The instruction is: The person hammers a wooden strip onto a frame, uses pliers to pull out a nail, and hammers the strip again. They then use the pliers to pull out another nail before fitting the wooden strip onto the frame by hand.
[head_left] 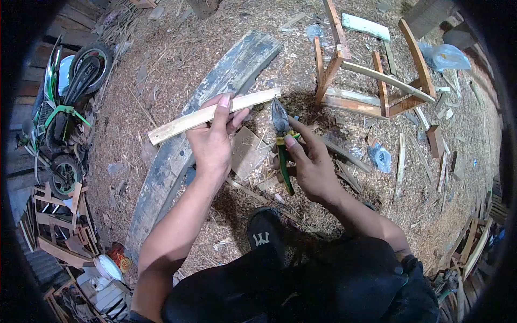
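My left hand [215, 129] is closed around a pale wooden strip [188, 121], thumb on top, holding it at a slant above a weathered plank. In my right hand [315, 164] is a pair of pliers [280, 121] with green and yellow handles, its jaws pointing up and away from me. The tip of the jaws is at the strip's right end; whether they grip anything there is too small to tell. My fingers partly hide the handles.
The weathered plank [156, 183] lies across the ground, left of my shoe [264, 229]. A wooden frame with legs [377, 97] lies at upper right. Plastic bags [379, 157] and wood scraps are scattered over the shavings. A small green bike [64, 113] stands at left, above a wood pile [64, 226].
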